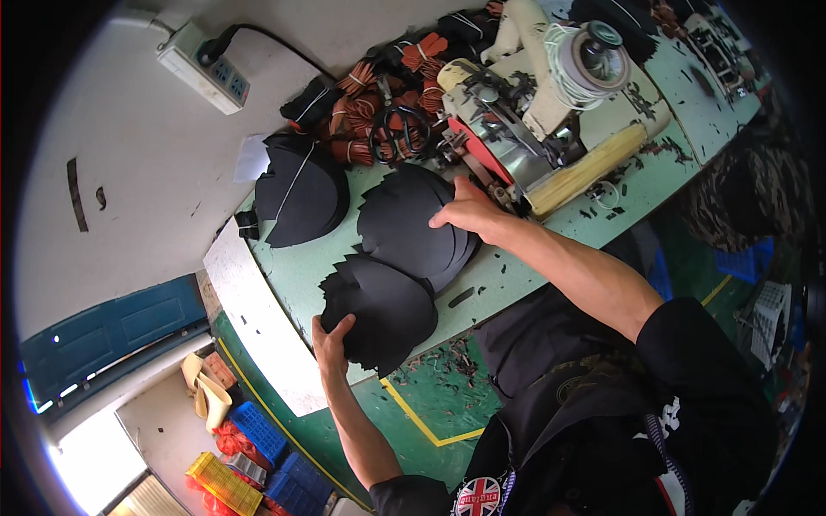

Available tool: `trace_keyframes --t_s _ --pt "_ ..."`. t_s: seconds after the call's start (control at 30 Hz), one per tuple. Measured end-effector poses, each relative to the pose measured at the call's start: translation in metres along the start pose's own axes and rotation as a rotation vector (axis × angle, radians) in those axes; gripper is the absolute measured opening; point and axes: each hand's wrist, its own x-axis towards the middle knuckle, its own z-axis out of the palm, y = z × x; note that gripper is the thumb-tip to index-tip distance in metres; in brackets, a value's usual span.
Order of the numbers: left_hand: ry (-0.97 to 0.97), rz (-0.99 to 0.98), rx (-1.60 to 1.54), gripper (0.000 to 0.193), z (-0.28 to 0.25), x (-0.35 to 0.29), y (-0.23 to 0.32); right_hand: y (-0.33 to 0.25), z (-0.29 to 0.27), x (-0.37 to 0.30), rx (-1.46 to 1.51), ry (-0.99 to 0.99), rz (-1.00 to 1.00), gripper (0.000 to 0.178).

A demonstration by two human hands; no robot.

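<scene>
Two stacks of thin black cut pieces, rounded on one side and jagged on the other, lie close together on the pale green tabletop [292,279]. My left hand [331,340] grips the jagged edge of the nearer stack [391,310], thumb on top and fingers partly hidden beneath. At the right edge of the other stack [400,219], my right hand [471,209] is closed, its thumb lying over the top piece. A third black stack [301,193], tied with pale string, rests farther back on the left, touched by neither hand.
A cream bench machine [551,138] with a cord spool [589,64] stands just beyond my right hand. Bundles of brown and black strips [370,112] fill the back by the wall. Dark scraps litter the table and green floor [443,361]. Plastic crates [225,482] stand lower left.
</scene>
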Motion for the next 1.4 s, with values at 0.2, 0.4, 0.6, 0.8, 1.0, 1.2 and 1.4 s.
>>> trace_keyframes --t_s 0.2,0.4,0.6,0.8,1.0,1.2,1.4 --pt "0.157 0.143 0.178 0.059 -0.013 -0.029 -0.002 0.018 0.005 0.001 0.086 -0.171 0.011 0.071" --pt "0.195 0.192 0.264 0.050 -0.025 -0.089 0.079 0.024 0.017 -0.009 -0.083 -0.055 -0.025 0.063" --pt "-0.120 0.290 -0.047 0.055 -0.010 -0.099 0.142 0.030 0.015 -0.018 -0.019 -0.094 0.063 0.057" --pt "-0.393 0.279 0.347 0.062 0.060 0.026 0.109 0.041 0.008 -0.038 0.561 -0.261 0.139 0.062" --pt "-0.343 0.335 0.451 0.072 0.111 0.050 0.078 0.041 -0.013 -0.073 0.470 -0.149 0.113 0.083" --pt "-0.438 0.779 0.762 0.060 0.122 0.046 0.076 0.080 0.053 -0.118 0.324 0.104 -0.017 0.069" --pt "-0.244 1.040 1.053 0.049 0.153 0.010 0.097 0.105 0.022 -0.122 0.394 -0.195 0.073 0.066"
